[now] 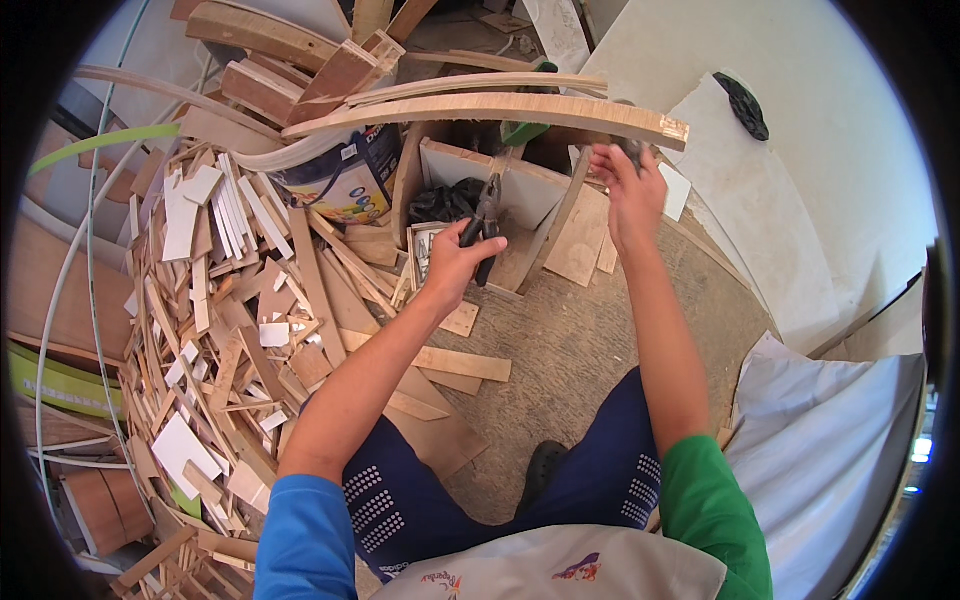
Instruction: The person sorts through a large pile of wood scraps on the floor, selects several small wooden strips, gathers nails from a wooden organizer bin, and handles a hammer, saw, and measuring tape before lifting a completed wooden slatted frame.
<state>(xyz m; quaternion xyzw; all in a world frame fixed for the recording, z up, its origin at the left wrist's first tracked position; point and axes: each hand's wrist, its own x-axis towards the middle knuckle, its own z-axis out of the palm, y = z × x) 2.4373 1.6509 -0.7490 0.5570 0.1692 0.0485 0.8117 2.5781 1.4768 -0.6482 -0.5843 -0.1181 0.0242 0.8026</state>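
Note:
In my left hand [458, 262] is a pair of black-handled pliers [487, 218]. The jaws point away from me, over the near edge of a small wooden box. My right hand [630, 190] is raised, its fingers curled beside the right end of a long wooden strip [520, 108]. A dark, blurred thing shows at those fingertips, too unclear to name. The strip lies crosswise above the box, with thinner strips behind it. Inside the wooden box [540, 180] are a crumpled black plastic bag [447, 203] and a small tray [422, 252] of metal pieces.
Wood offcuts [225, 330] lie heaped on my left. A printed bucket [345, 180] holding wood blocks [265, 90] stands behind them. White sheets [745, 190] lean at the right, where a grey cloth [820, 440] hangs. Loose hoses [95, 210] run along the far left.

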